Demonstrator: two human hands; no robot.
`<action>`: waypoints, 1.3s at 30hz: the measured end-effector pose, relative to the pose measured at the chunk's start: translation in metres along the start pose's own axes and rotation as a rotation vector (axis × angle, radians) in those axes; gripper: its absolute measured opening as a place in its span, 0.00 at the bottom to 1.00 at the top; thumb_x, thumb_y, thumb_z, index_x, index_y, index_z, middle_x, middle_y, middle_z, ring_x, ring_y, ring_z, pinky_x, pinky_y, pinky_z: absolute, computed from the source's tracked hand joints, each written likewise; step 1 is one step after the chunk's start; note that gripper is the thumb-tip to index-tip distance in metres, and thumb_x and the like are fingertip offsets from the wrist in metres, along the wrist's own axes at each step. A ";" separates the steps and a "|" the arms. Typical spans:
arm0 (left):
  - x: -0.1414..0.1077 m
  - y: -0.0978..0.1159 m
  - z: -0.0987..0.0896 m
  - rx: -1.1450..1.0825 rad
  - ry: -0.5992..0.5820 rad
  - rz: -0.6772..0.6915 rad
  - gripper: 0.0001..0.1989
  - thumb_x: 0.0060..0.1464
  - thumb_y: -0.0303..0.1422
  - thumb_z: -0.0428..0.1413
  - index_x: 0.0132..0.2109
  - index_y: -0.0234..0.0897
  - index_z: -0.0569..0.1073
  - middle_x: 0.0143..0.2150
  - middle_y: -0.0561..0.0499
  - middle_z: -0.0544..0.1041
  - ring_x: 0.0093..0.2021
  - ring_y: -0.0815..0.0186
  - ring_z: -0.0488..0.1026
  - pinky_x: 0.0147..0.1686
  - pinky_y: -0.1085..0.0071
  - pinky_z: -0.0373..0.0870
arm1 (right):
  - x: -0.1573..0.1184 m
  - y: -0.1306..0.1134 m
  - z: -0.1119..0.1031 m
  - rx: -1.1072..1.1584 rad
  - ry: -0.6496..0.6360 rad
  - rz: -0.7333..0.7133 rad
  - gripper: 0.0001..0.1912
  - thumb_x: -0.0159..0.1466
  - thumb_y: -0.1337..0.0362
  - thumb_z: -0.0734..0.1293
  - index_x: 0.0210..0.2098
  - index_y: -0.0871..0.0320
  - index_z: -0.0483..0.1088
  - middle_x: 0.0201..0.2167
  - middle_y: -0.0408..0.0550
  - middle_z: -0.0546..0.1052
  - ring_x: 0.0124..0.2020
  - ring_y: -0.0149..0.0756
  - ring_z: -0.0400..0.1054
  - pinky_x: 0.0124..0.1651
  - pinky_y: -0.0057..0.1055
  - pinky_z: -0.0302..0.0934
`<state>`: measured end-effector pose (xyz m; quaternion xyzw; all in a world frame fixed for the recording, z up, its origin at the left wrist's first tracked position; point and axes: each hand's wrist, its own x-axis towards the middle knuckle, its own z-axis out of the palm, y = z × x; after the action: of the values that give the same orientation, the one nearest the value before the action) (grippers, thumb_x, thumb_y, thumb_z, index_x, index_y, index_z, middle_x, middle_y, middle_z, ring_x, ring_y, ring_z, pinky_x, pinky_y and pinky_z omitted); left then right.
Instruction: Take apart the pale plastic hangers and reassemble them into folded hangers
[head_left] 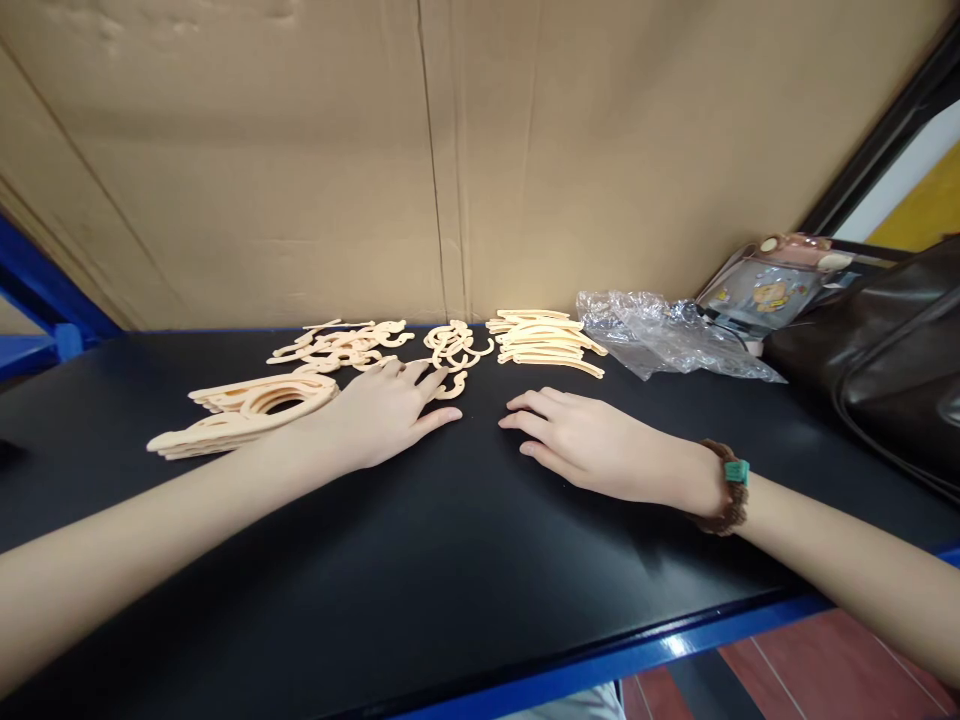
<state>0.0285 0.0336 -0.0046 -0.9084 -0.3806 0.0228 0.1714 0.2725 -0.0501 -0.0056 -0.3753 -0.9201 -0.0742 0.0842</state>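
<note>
My left hand (390, 412) is over the black table top with its fingers spread, their tips beside a small hook-shaped cream piece (456, 386). Behind it lie a heap of curved cream pieces (330, 347) and a smaller group of hooks (452, 343). A stack of larger cream pieces with a round opening (225, 425) lies left of the left wrist, partly covered by the forearm. My right hand (592, 440), a bracelet at its wrist, hovers or rests palm down, fingers apart and slightly bent. Several long thin cream strips (547, 340) lie beyond it.
Crumpled clear plastic (667, 335) lies at the back right, beside a clear pouch (772, 290) and a dark leather bag (885, 350). Brown cardboard (337, 160) stands behind the black table (450, 560), which has a blue front edge.
</note>
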 end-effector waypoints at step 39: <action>-0.037 0.039 -0.010 -0.277 0.236 0.291 0.14 0.67 0.36 0.43 0.47 0.39 0.72 0.41 0.48 0.73 0.38 0.62 0.70 0.38 0.64 0.63 | 0.004 0.075 0.003 -0.105 0.060 0.397 0.17 0.70 0.59 0.58 0.34 0.59 0.75 0.31 0.51 0.76 0.38 0.43 0.69 0.40 0.37 0.61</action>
<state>0.0306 -0.0205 -0.0111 -0.9649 -0.2226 -0.1116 0.0831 0.3223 0.0066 -0.0019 -0.5509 -0.8200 -0.1149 0.1049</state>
